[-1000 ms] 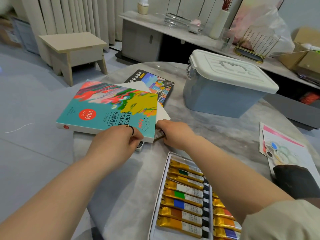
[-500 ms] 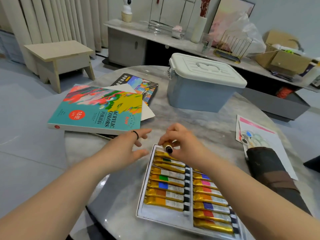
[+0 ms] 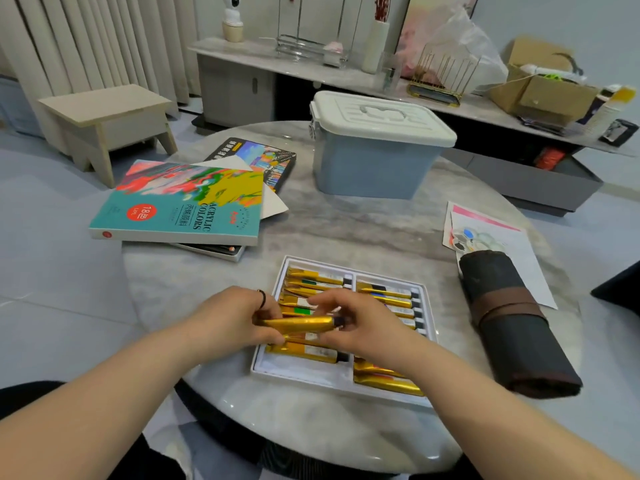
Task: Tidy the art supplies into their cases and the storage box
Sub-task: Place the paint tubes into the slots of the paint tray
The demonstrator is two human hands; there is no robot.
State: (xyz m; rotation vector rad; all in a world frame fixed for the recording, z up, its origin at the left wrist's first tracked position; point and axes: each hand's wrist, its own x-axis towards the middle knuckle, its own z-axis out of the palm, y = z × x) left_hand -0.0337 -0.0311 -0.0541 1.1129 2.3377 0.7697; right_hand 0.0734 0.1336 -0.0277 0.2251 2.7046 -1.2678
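Note:
A gold paint tube (image 3: 299,323) lies level between both hands, just above the white tray (image 3: 301,374) of several gold paint tubes. My left hand (image 3: 230,318) grips its flat end; my right hand (image 3: 360,320) pinches the black cap end. The teal acrylic colours box lid (image 3: 180,206) rests at the left on a pencil tin (image 3: 221,252). A blue storage box (image 3: 374,164) with a shut white lid stands at the back. The rolled dark brush case (image 3: 512,330) lies at the right.
A black coloured-pencil box (image 3: 266,157) lies behind the teal lid. Paper sheets with a paint palette (image 3: 474,237) sit at the right, partly under the brush roll. The round marble table (image 3: 346,223) has an edge close to me. A wooden stool (image 3: 104,116) stands left.
My hands left the teal lid's edge and came back over the tray. The right hand brought a paint tube; now both hands hold it level above the tray.

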